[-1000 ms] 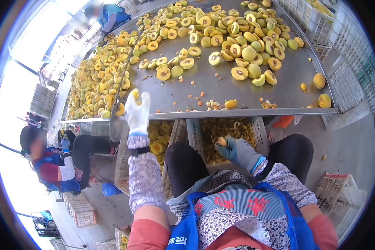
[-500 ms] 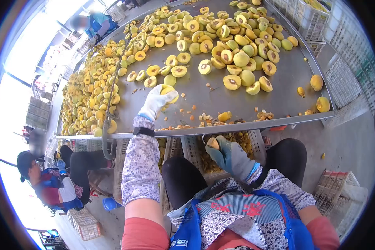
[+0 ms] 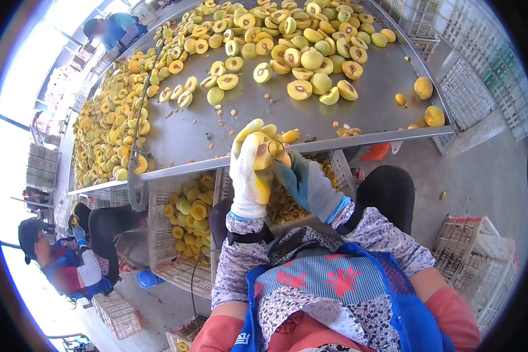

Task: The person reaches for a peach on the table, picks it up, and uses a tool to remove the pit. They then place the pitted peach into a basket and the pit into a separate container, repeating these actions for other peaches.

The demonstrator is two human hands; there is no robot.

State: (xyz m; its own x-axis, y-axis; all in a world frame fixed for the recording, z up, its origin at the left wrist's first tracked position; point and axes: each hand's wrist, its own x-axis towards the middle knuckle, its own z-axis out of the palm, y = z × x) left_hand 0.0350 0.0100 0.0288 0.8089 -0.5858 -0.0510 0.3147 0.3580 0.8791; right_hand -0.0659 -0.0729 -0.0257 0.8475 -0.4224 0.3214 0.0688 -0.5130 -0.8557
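Note:
My left hand (image 3: 249,170), in a white glove with a yellow patch, is wrapped round a halved yellow fruit (image 3: 264,154). Touching that fruit from the right is my right hand (image 3: 311,185), in a grey-green glove, its fingers closed on a small tool whose shape is mostly hidden. Both hands are together just over the table's front edge. Beyond them, halved fruits (image 3: 299,90) with brown centres lie on the metal table (image 3: 246,126). Loose pits and scraps are scattered nearer the edge.
Below the table stand a crate (image 3: 158,234) of cut fruit and another crate (image 3: 345,170) of scraps. A pile of fruit halves (image 3: 108,123) covers the table's left side. One person (image 3: 70,258) sits at the left, another (image 3: 114,30) at the far left. Empty crates (image 3: 466,240) stand right.
My left hand has moved right and down from over the table with the fruit. My right hand has risen slightly to meet it. The view has shifted, showing more of the crate of cut fruit.

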